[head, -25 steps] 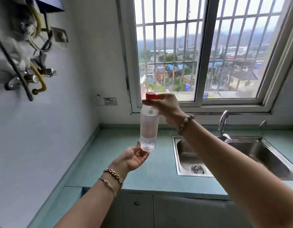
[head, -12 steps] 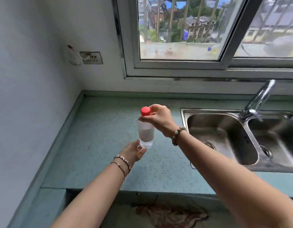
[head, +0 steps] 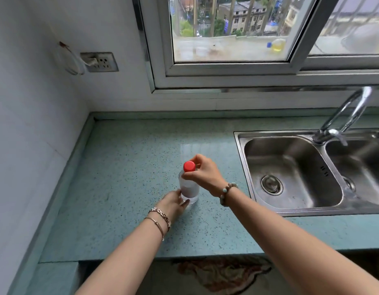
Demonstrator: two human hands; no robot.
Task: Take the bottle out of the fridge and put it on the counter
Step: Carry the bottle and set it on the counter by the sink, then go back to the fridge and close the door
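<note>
A clear plastic bottle (head: 190, 189) with a red cap stands upright on the teal speckled counter (head: 124, 179), a little left of the sink. My right hand (head: 202, 172) pinches the bottle's neck just below the cap. My left hand (head: 173, 202) cups the bottle's base from the near left side, fingers against it. The base looks to be touching the counter surface. The fridge is not in view.
A steel double sink (head: 290, 173) with a curved tap (head: 344, 116) lies to the right. White walls close the left and back; a socket (head: 101, 61) with a plug sits on the back wall. A window is above. A patterned rug (head: 222, 271) lies on the floor below.
Both hands have lowered the bottle from chest height down onto the counter. The camera has tilted downward, so the counter now fills the view.
</note>
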